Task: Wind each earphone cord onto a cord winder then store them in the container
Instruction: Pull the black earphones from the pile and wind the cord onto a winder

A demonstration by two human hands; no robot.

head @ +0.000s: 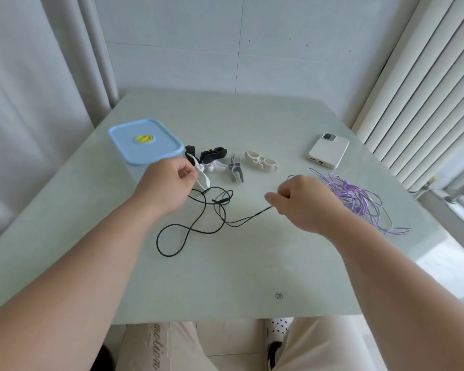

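A black earphone cord (198, 226) lies in loose loops on the pale table (225, 277) between my hands. My left hand (166, 186) pinches a white cord winder (202, 174) together with one end of the cord. My right hand (303, 202) pinches the other end of the black cord, lifted just off the table. Behind them lie a black winder (212, 153), a grey winder (235, 168) and a cream winder (260, 162). A tangle of purple earphone cord (356, 199) lies right of my right hand. The blue-lidded container (145, 140) stands shut at the back left.
A white phone (328, 149) lies face down at the back right. Curtains hang to the left and a ribbed white radiator or blind stands to the right. My knees show under the table's near edge.
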